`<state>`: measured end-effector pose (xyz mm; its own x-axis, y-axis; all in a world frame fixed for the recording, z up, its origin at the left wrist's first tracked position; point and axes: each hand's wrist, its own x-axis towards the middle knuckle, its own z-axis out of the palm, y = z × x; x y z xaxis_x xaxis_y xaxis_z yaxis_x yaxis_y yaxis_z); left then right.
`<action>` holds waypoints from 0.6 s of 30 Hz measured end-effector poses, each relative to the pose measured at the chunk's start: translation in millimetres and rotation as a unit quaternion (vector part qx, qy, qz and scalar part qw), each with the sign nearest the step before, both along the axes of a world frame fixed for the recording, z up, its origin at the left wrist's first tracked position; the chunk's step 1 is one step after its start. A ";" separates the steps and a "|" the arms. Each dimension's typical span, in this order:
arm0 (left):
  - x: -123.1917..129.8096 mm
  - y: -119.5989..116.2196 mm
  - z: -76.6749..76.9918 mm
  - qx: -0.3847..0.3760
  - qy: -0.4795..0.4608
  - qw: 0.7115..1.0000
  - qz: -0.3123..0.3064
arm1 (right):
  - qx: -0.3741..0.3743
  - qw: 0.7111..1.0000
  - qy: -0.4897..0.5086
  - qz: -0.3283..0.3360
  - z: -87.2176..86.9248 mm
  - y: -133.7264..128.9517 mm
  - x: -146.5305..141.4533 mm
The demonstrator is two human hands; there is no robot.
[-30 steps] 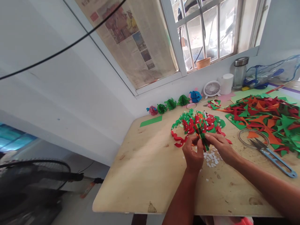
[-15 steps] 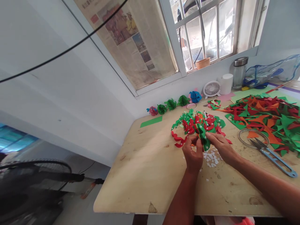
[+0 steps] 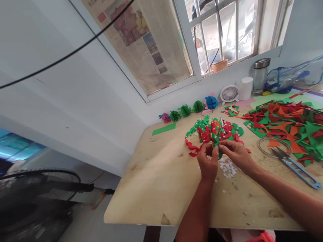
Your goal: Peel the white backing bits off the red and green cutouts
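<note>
**Your left hand (image 3: 209, 160) and right hand (image 3: 236, 153) both pinch the paper (image 3: 216, 139)**

Your left thumb and fingers are closed on the paper from its left side. Your right thumb and first finger come together on its right edge; you can't see the other right fingertips well. The paper is green with some red, made of thin layers, and sits just past the white bits (image 3: 227, 167), a little to their left. Its long way runs from the far end down to the near end, which leans toward the white bits. Your left arm comes nearly straight up, left of the white bits. Your right arm slants in from the near right of them, with the hand bent over sideways. Past the white bits lie the cut strips (image 3: 202, 132). The snips (image 3: 295, 166) lie well to their right.
</note>
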<state>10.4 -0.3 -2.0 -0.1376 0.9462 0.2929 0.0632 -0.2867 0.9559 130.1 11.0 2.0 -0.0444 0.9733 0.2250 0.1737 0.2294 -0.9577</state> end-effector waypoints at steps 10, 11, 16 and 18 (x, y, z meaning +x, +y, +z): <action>1.4 9.0 -0.9 -0.066 -0.141 0.987 0.031 | -0.023 1.000 0.010 0.006 0.6 0.7 -0.6; 1.6 9.6 -1.6 -0.067 -0.145 0.987 0.031 | -0.029 0.999 0.021 0.010 -0.1 1.0 -0.9; -0.8 14.0 -4.6 -0.112 -0.180 0.977 -0.002 | -0.051 0.996 0.062 0.024 -5.3 3.6 -1.5; -2.6 15.6 -4.8 -0.137 -0.182 0.974 -0.022 | -0.055 0.997 0.057 0.025 -6.7 4.7 -1.0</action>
